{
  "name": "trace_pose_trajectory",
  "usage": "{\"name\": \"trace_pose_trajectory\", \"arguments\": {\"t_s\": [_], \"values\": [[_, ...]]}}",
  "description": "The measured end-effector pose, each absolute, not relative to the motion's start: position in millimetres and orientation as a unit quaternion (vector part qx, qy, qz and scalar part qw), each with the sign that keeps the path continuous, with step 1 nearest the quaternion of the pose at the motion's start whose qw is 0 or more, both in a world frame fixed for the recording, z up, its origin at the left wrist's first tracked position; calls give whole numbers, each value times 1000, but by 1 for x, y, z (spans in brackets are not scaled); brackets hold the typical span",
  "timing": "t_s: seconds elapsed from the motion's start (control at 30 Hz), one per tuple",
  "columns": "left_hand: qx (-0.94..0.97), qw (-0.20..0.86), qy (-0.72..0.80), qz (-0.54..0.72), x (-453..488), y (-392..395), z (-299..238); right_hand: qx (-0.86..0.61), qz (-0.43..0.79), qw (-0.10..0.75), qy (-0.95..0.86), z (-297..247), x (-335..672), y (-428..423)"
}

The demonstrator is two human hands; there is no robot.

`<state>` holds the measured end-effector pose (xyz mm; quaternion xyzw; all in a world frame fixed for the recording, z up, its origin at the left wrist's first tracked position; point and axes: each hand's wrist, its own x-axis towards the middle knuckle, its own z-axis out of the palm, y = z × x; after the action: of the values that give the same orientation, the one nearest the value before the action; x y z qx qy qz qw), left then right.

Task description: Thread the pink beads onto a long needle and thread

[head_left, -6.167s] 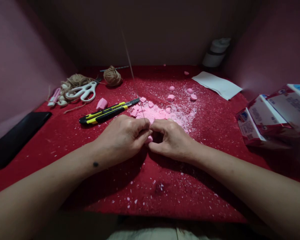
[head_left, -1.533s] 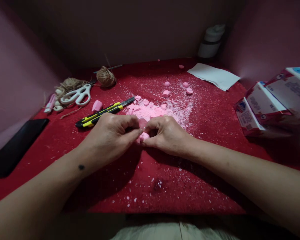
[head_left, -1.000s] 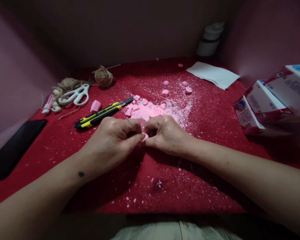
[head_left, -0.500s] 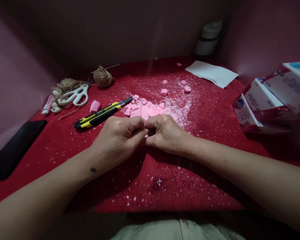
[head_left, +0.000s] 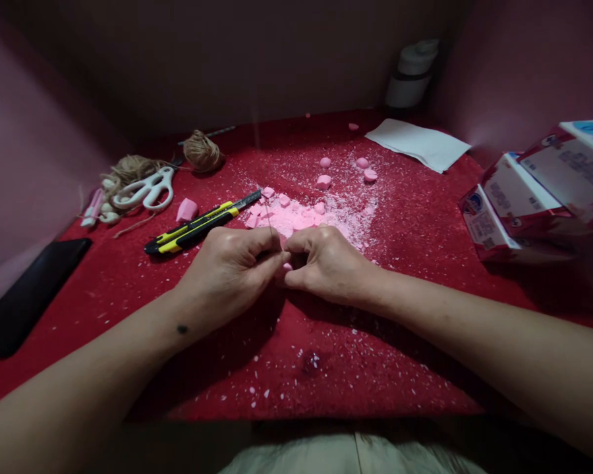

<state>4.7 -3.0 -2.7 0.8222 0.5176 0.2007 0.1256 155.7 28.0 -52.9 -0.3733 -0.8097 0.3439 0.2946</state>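
My left hand point(head_left: 230, 270) and my right hand point(head_left: 326, 263) meet fingertip to fingertip low over the red cloth point(head_left: 296, 355). Between them sits a small pink piece point(head_left: 287, 266), mostly hidden by the fingers. The left fingers pinch a thin skewer point(head_left: 265, 214) that rises up and away from the piece. The right fingers are curled round the pink piece. Just beyond the hands lies a heap of pink crumbs and chunks point(head_left: 296, 214).
A yellow-black utility knife point(head_left: 200, 224), white scissors point(head_left: 143, 187), twine point(head_left: 200, 150), a pink block point(head_left: 186, 209) and a black slab point(head_left: 24, 296) lie at left. Shaped pink pieces point(head_left: 346, 170) and white paper point(head_left: 418, 145) are behind, stacked red-white cartons point(head_left: 534, 197) right.
The hands have stayed together on the pink piece. The skewer in the left fingers has tilted and shifted slightly; the pink piece shows less than a second ago.
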Motion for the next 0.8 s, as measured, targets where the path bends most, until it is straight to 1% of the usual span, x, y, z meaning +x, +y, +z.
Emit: {"name": "trace_pose_trajectory", "arguments": {"t_s": [0.1,0.33,0.53,0.73,0.8], "values": [[820,102,523,209,2,-2,-3,-374,350,297,-806,-52,156,27],[828,164,499,196,4,-5,-2,-371,345,290,-812,-53,156,28],[812,117,529,219,3,-2,-4,-375,344,301,-806,-54,156,28],[818,169,510,206,4,-8,-1,-372,345,304,-807,-54,156,27],[820,166,509,201,5,-8,-2,-371,343,297,-810,-54,156,28]]}}
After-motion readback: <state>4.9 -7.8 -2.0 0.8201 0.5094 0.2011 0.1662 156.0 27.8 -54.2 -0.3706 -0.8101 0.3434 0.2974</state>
